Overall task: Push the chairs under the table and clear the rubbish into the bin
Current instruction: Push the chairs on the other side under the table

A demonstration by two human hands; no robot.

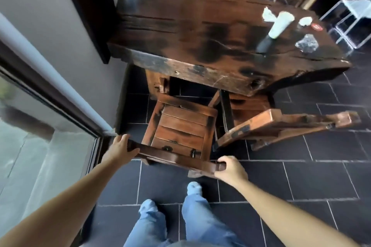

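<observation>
Nearest, the top rail (pixel 176 159) of the near chair (pixel 180 132) is held at both ends: left hand (pixel 120 149) w/ fingers wrapped over the left end, right hand (pixel 230 169) w/ fingers curled round the right end. Seat sits only partly under the table (pixel 200 32), at the table's near edge toward its left corner, so the push is judged not yet finished.

To be done well: equal force should be applied thru both hands so the chair goes in square. It should be kept off the second chair (pixel 281 124), which stands just beside on the right, tilted, its seat partly tucked. The table leg (pixel 156 84) on the left should be cleared too.

Farther off, at the table's far right corner, rubbish is left: crumpled tissues (pixel 268 15), a paper cup (pixel 280 24) lying on its side, a plastic wrapper (pixel 307 43). No bin is seen.
</observation>
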